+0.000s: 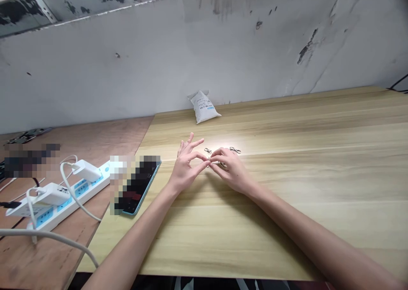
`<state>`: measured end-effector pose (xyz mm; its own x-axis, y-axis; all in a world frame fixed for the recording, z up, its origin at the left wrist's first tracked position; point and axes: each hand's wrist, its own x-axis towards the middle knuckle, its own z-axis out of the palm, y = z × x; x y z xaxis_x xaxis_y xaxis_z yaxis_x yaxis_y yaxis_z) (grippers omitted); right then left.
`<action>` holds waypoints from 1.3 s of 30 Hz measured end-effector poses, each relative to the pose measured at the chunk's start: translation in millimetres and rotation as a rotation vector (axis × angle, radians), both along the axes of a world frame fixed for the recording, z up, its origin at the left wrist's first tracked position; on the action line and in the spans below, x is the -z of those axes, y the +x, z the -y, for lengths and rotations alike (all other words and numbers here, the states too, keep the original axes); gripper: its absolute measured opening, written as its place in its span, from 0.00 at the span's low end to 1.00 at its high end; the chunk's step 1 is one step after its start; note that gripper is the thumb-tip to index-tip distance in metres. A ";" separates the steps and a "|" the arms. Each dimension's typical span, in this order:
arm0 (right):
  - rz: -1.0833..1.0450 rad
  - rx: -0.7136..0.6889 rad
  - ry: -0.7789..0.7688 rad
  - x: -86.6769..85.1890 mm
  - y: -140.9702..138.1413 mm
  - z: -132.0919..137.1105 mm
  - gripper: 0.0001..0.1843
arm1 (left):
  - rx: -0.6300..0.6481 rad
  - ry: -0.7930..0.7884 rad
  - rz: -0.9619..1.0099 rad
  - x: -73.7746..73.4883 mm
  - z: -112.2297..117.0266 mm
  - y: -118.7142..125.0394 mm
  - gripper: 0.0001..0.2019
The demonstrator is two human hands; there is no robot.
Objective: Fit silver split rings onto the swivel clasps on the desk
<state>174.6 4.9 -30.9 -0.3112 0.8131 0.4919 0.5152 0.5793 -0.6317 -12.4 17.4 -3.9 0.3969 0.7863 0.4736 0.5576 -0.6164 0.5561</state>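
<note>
**Left hand (185, 171) and right hand (231, 171) on small metal swivel clasps, mid-bench (287, 239)**
Right fingers (219, 154) pinch one clasp (222, 164); left fingers (196, 156) curl toward it, upper two spread, grip unclear. Second clasp (207, 151) and third clasp (235, 150) sit just ahead. White sachet (203, 108) at far bench edge, print unreadable. Phone (138, 188) and power strip (57, 198) left; open room right.

Stock list: one white power strip (57, 200), two chargers (86, 171) plugged in; one phone (138, 188); one white sachet (203, 107) by the wall (191, 56).
</note>
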 end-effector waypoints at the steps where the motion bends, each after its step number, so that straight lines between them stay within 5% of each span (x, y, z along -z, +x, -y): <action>1: -0.001 0.000 0.003 0.7 -0.5 -0.3 0.07 | -0.006 0.003 -0.002 0.7 -0.5 0.0 0.05; 11: 0.105 -0.019 0.002 0.7 -6.5 4.1 0.04 | -0.075 -0.015 0.018 -0.2 1.9 3.2 0.04; 17: 0.058 -0.035 0.046 -4.1 -5.6 5.6 0.04 | -0.132 -0.182 0.174 -3.1 1.1 1.7 0.06; 28: 0.000 -0.039 0.021 -8.4 -3.4 5.7 0.04 | 0.031 -0.479 0.398 -3.1 -1.8 -2.7 0.08; 39: -0.064 -0.035 -0.090 -12.5 5.7 0.9 0.09 | 0.018 -0.143 0.052 -6.4 -4.2 -8.5 0.05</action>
<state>180.3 4.0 -18.3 -0.3107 0.8441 0.4371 0.4525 0.5357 -0.7129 -20.9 21.6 2.5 0.3891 0.8401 0.3779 0.5155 -0.5385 0.6666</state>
